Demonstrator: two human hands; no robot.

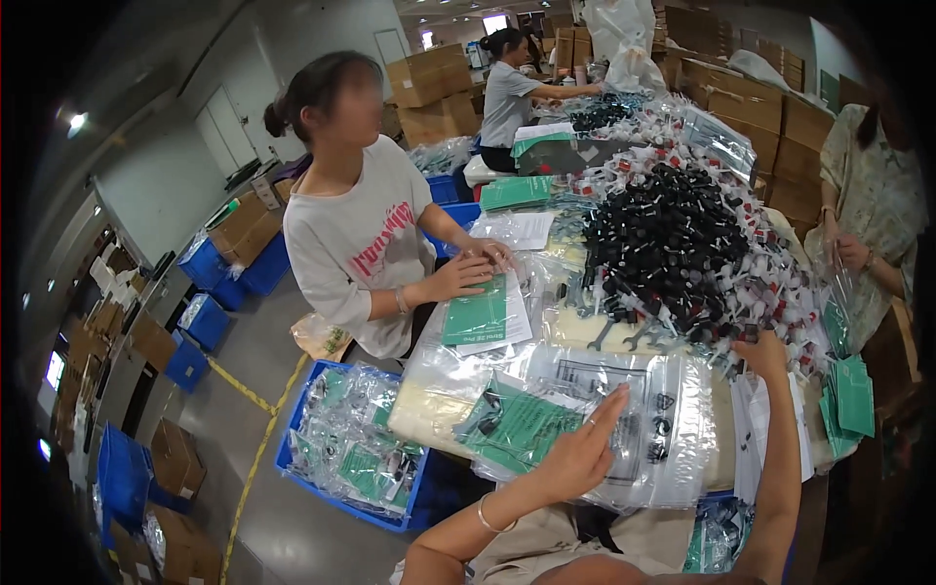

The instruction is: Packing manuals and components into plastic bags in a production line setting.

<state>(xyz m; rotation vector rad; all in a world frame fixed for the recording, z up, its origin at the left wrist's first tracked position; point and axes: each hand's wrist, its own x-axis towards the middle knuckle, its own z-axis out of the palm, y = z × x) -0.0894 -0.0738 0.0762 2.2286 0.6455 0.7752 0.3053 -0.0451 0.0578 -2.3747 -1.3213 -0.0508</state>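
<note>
My left hand lies over a stack of clear plastic bags, its fingers stretched out and nothing gripped in them. Beside it is a filled clear bag with a green booklet and dark small parts inside. At the near right edge of a heap of small black plastic parts, my right hand has its fingers curled in among the pieces. What they close on, if anything, is too small to make out. Open-end wrenches lie just left of that hand.
A co-worker at the left rests both hands on a green booklet. Another person stands at the right holding a clear bag. A blue bin of filled bags stands left of the table. Green booklets are stacked at the right edge.
</note>
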